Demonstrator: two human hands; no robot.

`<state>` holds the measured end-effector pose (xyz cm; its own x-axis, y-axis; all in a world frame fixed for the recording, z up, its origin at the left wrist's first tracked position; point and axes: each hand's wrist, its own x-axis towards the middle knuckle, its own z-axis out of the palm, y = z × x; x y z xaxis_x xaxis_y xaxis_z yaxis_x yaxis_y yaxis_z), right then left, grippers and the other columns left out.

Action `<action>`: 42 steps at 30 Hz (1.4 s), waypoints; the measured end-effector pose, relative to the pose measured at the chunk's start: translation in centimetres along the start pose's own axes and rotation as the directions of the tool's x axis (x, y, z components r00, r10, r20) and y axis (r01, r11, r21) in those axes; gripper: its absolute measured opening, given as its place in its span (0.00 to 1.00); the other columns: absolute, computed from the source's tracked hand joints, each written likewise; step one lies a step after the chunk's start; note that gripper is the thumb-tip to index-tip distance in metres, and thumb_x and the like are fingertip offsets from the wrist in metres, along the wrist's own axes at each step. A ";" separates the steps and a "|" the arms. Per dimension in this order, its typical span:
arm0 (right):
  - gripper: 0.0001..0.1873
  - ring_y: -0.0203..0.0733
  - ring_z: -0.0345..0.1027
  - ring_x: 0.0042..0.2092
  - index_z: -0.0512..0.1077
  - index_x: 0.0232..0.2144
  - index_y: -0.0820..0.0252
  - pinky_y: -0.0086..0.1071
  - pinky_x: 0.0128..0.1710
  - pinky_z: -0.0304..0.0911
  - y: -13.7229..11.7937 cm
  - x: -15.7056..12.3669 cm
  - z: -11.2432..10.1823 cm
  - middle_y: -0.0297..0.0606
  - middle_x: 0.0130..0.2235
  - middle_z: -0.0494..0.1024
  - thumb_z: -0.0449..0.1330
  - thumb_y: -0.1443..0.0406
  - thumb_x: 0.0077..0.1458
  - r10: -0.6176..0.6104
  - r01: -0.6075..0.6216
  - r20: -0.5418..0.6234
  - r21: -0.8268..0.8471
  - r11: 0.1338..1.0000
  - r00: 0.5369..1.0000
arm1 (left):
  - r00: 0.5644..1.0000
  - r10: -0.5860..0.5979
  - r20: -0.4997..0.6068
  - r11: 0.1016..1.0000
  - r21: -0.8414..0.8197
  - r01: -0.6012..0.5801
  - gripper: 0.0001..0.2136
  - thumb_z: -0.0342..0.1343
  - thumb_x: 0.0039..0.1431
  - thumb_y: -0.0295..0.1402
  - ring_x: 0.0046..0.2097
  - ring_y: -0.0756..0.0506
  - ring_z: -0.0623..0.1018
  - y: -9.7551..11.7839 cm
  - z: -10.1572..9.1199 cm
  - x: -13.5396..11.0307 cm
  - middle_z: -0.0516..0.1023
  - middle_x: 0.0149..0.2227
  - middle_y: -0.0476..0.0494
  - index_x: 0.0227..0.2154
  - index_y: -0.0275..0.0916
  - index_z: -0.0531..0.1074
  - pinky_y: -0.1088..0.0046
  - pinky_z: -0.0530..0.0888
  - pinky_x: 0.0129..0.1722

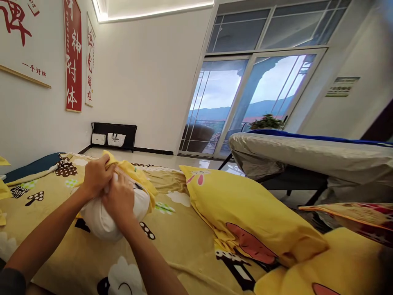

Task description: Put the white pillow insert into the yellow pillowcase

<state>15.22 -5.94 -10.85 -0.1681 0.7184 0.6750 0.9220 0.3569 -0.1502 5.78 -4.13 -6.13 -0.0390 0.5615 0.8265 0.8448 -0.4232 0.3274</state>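
Dark sleeve [12, 282] of mine comes closest, over the near left corner of the patterned bedsheet [190, 237]. From it my left hand [96, 174] extends to the white pillow [101, 223], which lies left of the sheet's middle, toward its far edge; my fingers are clenched on a bunched yellow pillowcase [143, 179]. Right against it, my right hand [121, 198] is curled tightly over the pillow; its fingertips are hidden, so I cannot tell whether they pinch cloth too. I judge the covering only partly done: yellow sits along the far and right sides, while the near side is bare white and left to cover. Farther right, a pink-printed yellow pillow [245, 205] looks fully cased, stretching from near the sheet's far edge toward its near right corner.
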 end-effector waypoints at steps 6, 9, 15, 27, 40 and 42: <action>0.17 0.49 0.65 0.48 0.69 0.48 0.62 0.42 0.48 0.59 1.1 1.5 2.3 0.47 0.44 0.74 0.49 0.64 0.58 -0.084 0.085 -0.011 0.085 0.993 0.996 | 0.961 0.275 -0.035 0.945 0.191 -0.264 0.11 0.49 0.57 0.33 0.24 0.49 0.66 -1.4 -0.7 -3.1 0.65 0.19 0.49 0.20 0.39 0.62 0.72 0.57 0.26; 0.21 0.47 0.62 0.54 0.65 0.54 0.56 0.41 0.54 0.57 3.3 3.5 2.1 0.42 0.50 0.72 0.48 0.62 0.60 -0.078 0.083 -0.036 0.139 0.987 0.996 | 0.935 0.353 -0.043 0.919 0.205 -0.337 0.08 0.48 0.59 0.33 0.30 0.47 0.69 -2.7 -0.4 -4.7 0.70 0.25 0.46 0.26 0.39 0.67 0.72 0.62 0.32; 0.27 0.45 0.62 0.56 0.62 0.58 0.53 0.40 0.54 0.59 6.7 3.4 0.9 0.40 0.54 0.71 0.49 0.51 0.59 -0.163 0.120 0.096 0.352 0.929 0.982 | 0.978 0.201 -0.046 0.947 0.265 -0.182 0.15 0.54 0.55 0.38 0.49 0.36 0.67 -6.0 2.4 -4.5 0.69 0.46 0.35 0.44 0.37 0.67 0.57 0.63 0.48; 0.20 0.49 0.64 0.54 0.67 0.53 0.59 0.47 0.57 0.55 12.6 -1.6 3.5 0.45 0.52 0.72 0.51 0.66 0.59 -0.017 0.011 0.041 0.135 0.991 0.999 | 0.962 -0.200 0.188 0.942 0.306 0.137 0.18 0.51 0.52 0.26 0.42 0.40 0.75 -8.5 2.0 -2.5 0.74 0.43 0.40 0.47 0.39 0.62 0.69 0.68 0.37; 0.19 0.45 0.64 0.54 0.71 0.48 0.59 0.41 0.53 0.59 12.0 7.8 -4.1 0.41 0.50 0.73 0.43 0.66 0.63 -0.246 0.239 -0.085 -0.086 0.967 0.966 | 0.978 -0.033 -0.206 0.857 0.498 0.134 0.21 0.49 0.54 0.25 0.48 0.36 0.68 -7.8 -0.5 3.9 0.67 0.51 0.33 0.53 0.35 0.64 0.61 0.67 0.43; 0.21 0.41 0.66 0.52 0.71 0.47 0.63 0.35 0.50 0.60 12.7 6.7 -2.0 0.41 0.51 0.72 0.43 0.62 0.64 -0.266 0.263 -0.043 -0.064 0.963 0.963 | 1.000 0.002 0.019 0.831 0.556 -0.012 0.17 0.46 0.56 0.24 0.49 0.36 0.68 -9.7 1.3 2.0 0.68 0.52 0.33 0.48 0.35 0.68 0.60 0.65 0.45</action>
<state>26.55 2.19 -6.81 -0.3926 0.5714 0.7207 0.8655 0.4947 0.0793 -1.79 2.04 -8.25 -0.0274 0.5741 0.8183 0.9993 0.0373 0.0072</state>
